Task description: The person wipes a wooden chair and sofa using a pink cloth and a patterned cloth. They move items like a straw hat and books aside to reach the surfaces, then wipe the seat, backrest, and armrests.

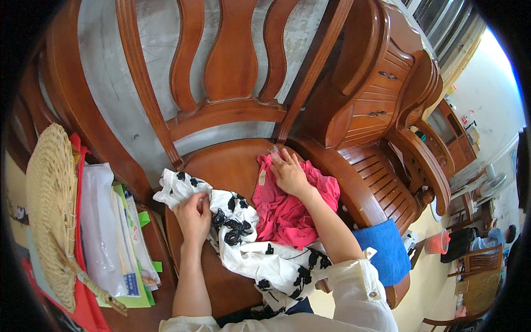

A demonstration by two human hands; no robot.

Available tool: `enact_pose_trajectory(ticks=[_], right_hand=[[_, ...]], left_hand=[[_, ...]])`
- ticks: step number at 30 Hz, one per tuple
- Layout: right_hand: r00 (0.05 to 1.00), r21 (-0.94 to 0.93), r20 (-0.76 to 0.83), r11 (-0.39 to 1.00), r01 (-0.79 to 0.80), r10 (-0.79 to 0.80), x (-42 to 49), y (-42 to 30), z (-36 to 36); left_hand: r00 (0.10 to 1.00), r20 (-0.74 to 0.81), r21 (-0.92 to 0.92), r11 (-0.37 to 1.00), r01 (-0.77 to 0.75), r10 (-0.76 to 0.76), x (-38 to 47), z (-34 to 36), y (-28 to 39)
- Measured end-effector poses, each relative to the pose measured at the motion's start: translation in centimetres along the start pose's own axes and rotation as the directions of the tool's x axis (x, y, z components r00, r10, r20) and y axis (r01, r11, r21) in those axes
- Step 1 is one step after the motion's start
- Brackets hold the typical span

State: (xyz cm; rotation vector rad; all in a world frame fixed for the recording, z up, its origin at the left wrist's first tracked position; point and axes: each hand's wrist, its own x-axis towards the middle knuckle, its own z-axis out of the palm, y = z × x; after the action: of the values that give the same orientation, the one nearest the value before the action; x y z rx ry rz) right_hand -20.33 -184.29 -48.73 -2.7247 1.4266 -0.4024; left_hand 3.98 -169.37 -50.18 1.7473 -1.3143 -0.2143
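A white cloth garment with black floral patterns lies bunched across the wooden chair seat and hangs over its front edge. My left hand is on its left end, fingers curled and thumb close to them, gripping a fold. To the right, a crumpled pink cloth garment overlaps the white one. Flat on top of the pink cloth rests my right hand, its fingers slightly spread. A pale patch shows on the pink fabric, left of that hand.
At left, a woven straw fan leans against a red bag, beside a plastic sleeve and papers. A wooden armchair adjoins on the right, near a blue cloth. Farther off are a pink basket and a seated person.
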Motion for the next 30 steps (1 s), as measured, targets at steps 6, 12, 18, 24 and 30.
enact_pose_trajectory(ticks=[6,12,18,24,30], right_hand=[[0.997,0.003,0.009,0.997,0.081,-0.081,-5.9,-1.0,-1.3],[0.999,-0.023,-0.048,1.000,0.012,-0.013,-0.5,0.0,0.0],[0.997,0.068,0.027,0.995,0.073,-0.075,-6.0,-1.6,-2.2],[0.997,0.123,-0.030,0.990,-0.066,0.070,0.5,0.7,-0.1],[0.997,0.078,-0.011,0.994,0.071,-0.070,-4.6,-1.2,-1.4]], left_hand=[[0.997,-0.041,0.057,0.997,-0.055,0.058,0.0,-0.4,0.4],[1.000,0.022,-0.008,1.000,0.013,-0.012,-0.1,0.0,-0.2],[0.999,-0.025,0.027,0.999,-0.025,0.026,-0.3,-0.4,0.3],[0.999,-0.007,0.027,0.999,-0.033,0.034,-0.1,0.0,0.6],[0.999,-0.036,0.043,0.999,-0.034,0.035,-0.3,-0.6,0.0]])
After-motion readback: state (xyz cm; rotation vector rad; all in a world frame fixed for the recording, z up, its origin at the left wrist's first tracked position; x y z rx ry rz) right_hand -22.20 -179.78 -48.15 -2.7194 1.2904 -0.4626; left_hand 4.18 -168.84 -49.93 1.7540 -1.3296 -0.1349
